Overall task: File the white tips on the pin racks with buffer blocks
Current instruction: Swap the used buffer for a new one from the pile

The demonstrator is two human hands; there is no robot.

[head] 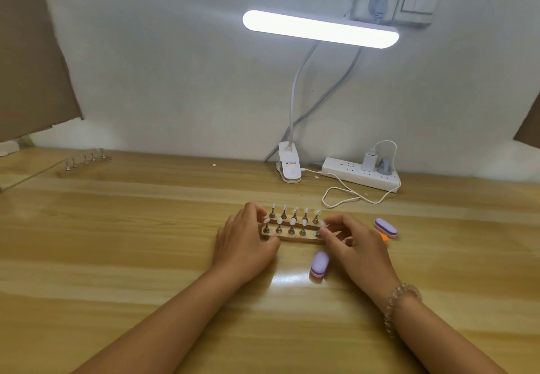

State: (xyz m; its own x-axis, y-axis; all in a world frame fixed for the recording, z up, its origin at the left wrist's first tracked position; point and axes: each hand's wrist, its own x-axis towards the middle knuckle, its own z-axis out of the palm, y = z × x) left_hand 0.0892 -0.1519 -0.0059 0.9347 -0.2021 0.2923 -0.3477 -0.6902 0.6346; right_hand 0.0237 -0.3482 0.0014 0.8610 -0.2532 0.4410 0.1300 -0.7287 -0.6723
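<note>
- Buffer block (pixel 320 264), lilac over pink, lies nearest on the worktop (pixel 146 257), just beside the right hand (pixel 355 246).
- Left hand (pixel 245 240) grips the left end of the near pin rack (pixel 292 236); the right hand pinches its rightmost white tip (pixel 322 224).
- Second pin rack (pixel 292 216) sits just behind, with five tips.
- Another lilac block (pixel 386 227) lies right of that hand.
- Clip lamp (pixel 289 166) and power strip (pixel 362 173) line the rear edge; a third rack (pixel 84 163) sits far left.
</note>
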